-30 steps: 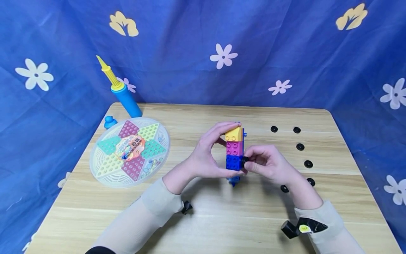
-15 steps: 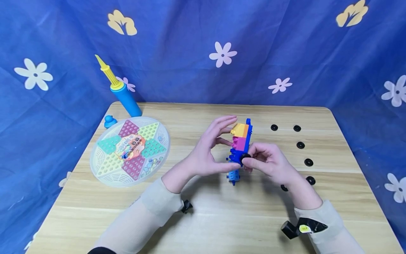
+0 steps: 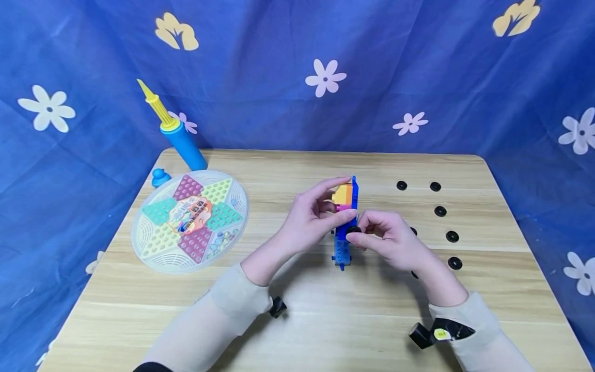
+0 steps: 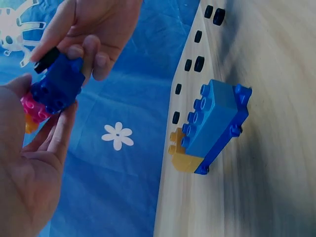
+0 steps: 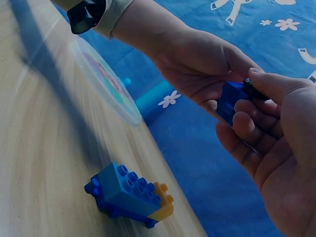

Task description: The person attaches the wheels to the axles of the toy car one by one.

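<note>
My left hand (image 3: 309,219) grips a toy car of building blocks (image 3: 345,195), with yellow and pink blocks and a dark blue block (image 4: 60,84) on a dark blue base. It is held above the table, and the thumb lies across its side. With thumb and fingers, my right hand (image 3: 392,240) pinches a black wheel (image 4: 46,60) against the near end of that car. Fingers partly hide where the wheel meets the base. Below the hands, a second block car (image 4: 212,118) with light blue and yellow blocks stands on the table; no wheels show on its pegs.
Several loose black wheels (image 3: 440,211) lie on the right of the wooden table (image 3: 297,320). At the left are a round Chinese checkers board (image 3: 153,248), a blue and yellow hand pump (image 3: 183,147) and a small blue piece (image 3: 160,177). A blue patterned curtain (image 3: 260,103) hangs behind.
The held car has turned, so its studs now face left instead of toward me. My left thumb has moved up from its near end onto its side. The right hand keeps the wheel against it.
</note>
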`<state>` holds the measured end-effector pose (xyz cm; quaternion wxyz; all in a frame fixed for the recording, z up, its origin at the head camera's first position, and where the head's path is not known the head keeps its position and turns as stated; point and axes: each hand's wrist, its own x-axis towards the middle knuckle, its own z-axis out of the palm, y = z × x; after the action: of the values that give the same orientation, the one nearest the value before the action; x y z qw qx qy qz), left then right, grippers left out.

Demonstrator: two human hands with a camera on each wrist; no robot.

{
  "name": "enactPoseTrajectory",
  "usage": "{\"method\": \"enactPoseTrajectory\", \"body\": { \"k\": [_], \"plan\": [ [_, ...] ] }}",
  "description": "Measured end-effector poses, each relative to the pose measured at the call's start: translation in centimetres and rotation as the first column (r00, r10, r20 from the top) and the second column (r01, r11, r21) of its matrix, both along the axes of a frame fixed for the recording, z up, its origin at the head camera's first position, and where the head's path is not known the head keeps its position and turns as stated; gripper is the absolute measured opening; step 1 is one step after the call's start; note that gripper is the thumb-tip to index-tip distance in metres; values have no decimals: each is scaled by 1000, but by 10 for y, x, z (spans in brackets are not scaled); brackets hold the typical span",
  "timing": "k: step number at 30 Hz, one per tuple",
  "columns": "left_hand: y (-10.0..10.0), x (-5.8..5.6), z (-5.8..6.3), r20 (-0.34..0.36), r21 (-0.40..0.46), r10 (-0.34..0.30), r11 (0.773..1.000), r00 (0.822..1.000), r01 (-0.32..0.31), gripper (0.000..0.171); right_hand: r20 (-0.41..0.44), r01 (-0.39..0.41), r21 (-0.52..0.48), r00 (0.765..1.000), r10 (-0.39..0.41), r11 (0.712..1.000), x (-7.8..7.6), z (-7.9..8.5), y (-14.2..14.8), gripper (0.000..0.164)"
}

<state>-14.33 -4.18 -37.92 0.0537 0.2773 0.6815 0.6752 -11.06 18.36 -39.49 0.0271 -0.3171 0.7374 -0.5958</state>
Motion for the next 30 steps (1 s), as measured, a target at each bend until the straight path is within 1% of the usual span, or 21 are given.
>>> {"method": "enactPoseTrajectory", "body": {
  "k": [7, 10, 13, 15, 17, 20, 22, 24, 27, 30],
  "plan": [
    [-2, -1, -4, -15, -31, 28, 999, 999, -29, 59, 16, 12, 22, 1000, -13, 1000, -2, -3, -1, 23],
    [-5, -2, -6, 3, -49, 41, 998, 999, -41, 57, 26, 7, 51, 1000, -8, 999, -5, -6, 1, 19],
    [-9, -3, -7, 32, -62, 55, 997, 998, -53, 57, 41, 6, 86, 999, -10, 996, -8, -8, 7, 11],
    [-11, -3, -7, 41, -71, 65, 996, 997, -62, 57, 53, 30, 114, 998, -36, 993, -11, -9, 13, 5],
    [-13, -4, -8, 43, -76, 69, 995, 997, -66, 57, 58, 72, 142, 995, -81, 987, -15, -9, 22, 2],
    [-15, -5, -8, 40, -81, 74, 994, 996, -71, 57, 53, 138, 182, 987, -149, 974, -20, -9, 37, 4],
    [-16, -5, -9, 46, -85, 76, 994, 996, -72, 56, 35, 172, 200, 983, -182, 965, -24, -9, 47, 3],
    [-18, -6, -10, 56, -88, 78, 993, 995, -73, 56, 18, 196, 199, 979, -204, 960, -28, -9, 59, 3],
    [-21, -6, -11, 66, -100, 80, 992, 995, -73, 56, -5, 237, 193, 971, -240, 952, -34, -11, 75, 8],
    [-24, -6, -13, 71, -111, 85, 991, 994, -76, 56, -32, 299, 222, 954, -299, 928, -40, -14, 93, 11]
  ]
}}
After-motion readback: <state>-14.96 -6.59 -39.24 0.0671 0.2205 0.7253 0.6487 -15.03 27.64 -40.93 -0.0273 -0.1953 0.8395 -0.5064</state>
